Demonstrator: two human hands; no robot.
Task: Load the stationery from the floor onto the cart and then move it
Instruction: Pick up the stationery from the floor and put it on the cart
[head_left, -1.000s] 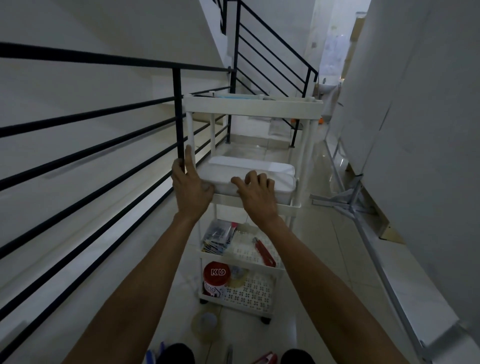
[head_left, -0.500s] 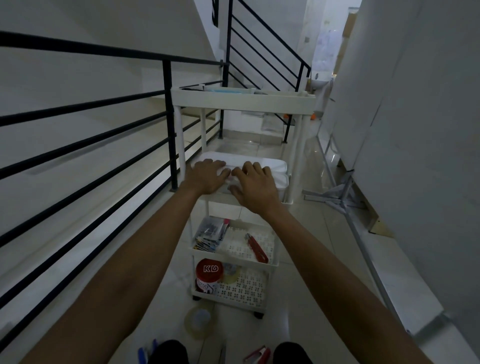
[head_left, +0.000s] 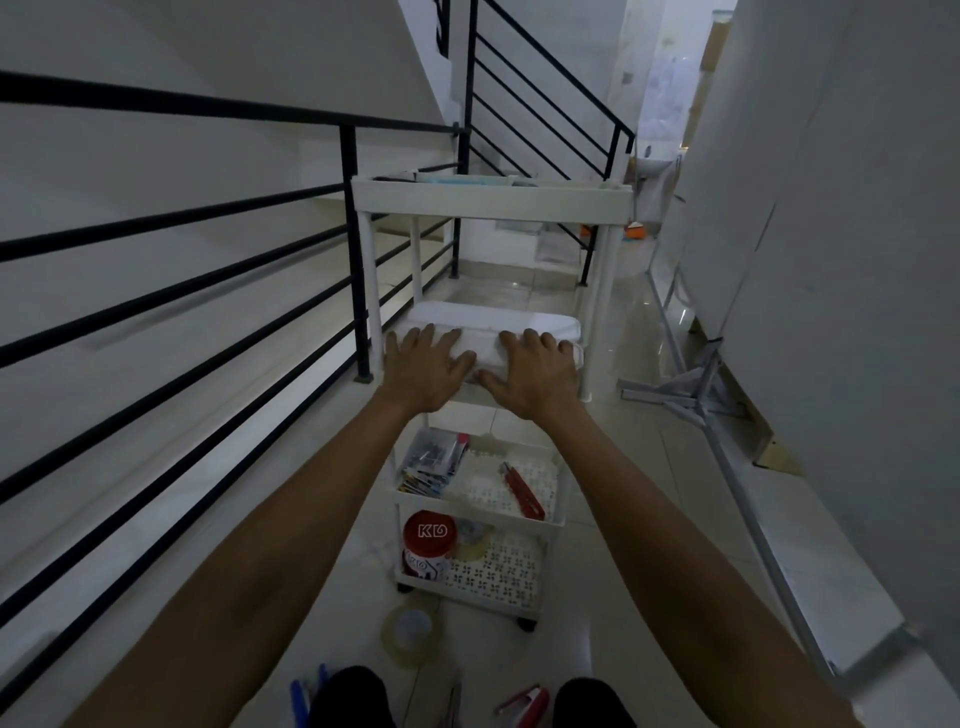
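Fingers (head_left: 447, 338) of both hands lie spread flat on the white box (head_left: 493, 325) in the cart (head_left: 491, 195), gripping nothing; it looks light, rigid, best held by its ends.

Head camera looks forward and steeply down, near the cart (head_left: 491, 200)

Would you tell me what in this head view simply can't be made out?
- Top shelf contents: hidden by its rim.
- White box front: covered by the left hand and right hand.
- Pens and stapler: cut off by the bottom edge and the knees.
- Packets: too small and dim to read.
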